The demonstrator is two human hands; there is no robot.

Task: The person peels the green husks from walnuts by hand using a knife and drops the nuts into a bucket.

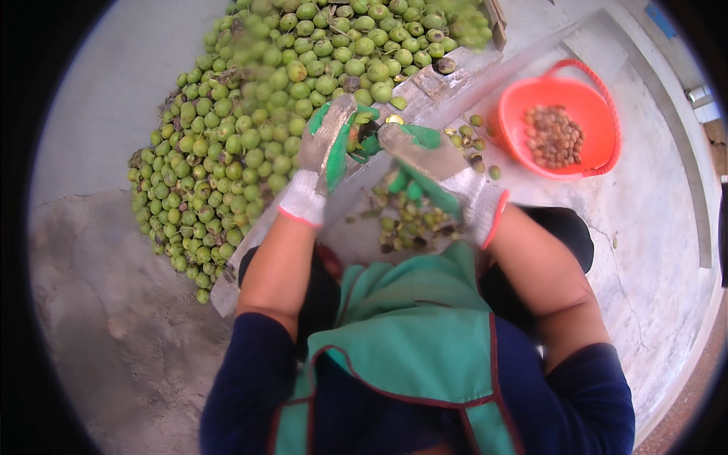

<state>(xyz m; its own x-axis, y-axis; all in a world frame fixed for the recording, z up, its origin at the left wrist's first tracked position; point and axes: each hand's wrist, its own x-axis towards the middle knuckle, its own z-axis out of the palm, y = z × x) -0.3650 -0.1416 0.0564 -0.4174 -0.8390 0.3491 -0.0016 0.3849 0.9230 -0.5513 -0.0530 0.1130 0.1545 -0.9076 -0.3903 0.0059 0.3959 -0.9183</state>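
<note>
My left hand (331, 144), in a grey-and-green coated work glove with a white cuff, is closed around a green-husked walnut (354, 139). A dark patch shows between the two hands; whether it is husk or a tool is unclear. My right hand (434, 161), gloved alike, has its thumb stretched toward the walnut and its fingers curled below. What those fingers hold is hidden. To the left and far side lies a large heap of green-husked walnuts (227, 159). Below my hands, green and dark husk pieces (413, 226) lie scattered between my legs.
At the right stands a red bucket (599, 106) with brown shelled-out nuts (557, 136) in it. A pale wooden board (436, 85) runs along the heap's near edge. Loose husk bits (466, 140) lie beside the bucket on the concrete floor (561, 193).
</note>
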